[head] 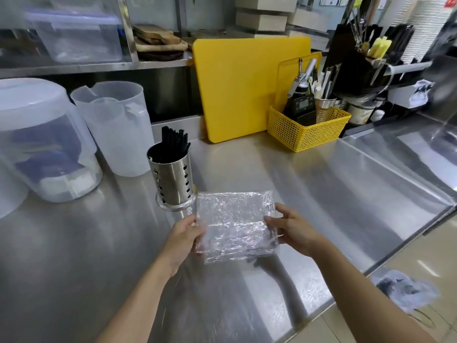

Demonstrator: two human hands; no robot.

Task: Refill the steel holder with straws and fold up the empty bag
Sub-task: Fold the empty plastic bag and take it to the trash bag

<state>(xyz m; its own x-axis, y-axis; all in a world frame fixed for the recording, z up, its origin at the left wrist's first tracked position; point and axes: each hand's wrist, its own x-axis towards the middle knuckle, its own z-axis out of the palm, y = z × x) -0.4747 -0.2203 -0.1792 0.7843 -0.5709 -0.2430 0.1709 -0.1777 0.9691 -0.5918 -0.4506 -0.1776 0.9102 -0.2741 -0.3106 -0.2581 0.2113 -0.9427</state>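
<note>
A clear, crinkled plastic bag (235, 224) is folded into a rough rectangle just above the steel counter (321, 194). My left hand (184, 240) grips its left edge and my right hand (293, 230) grips its right edge. Just behind and to the left stands the perforated steel holder (173, 180) on a clear round base, upright. Black straws (173, 142) stick out of its top, leaning toward the back right.
Two translucent plastic jugs (116, 125) and a lidded container (37, 139) stand at the left. A yellow cutting board (237, 90) leans at the back, beside a yellow basket (306, 129) of tools. The counter edge runs along the right, with a grey rag (405, 290) on the floor.
</note>
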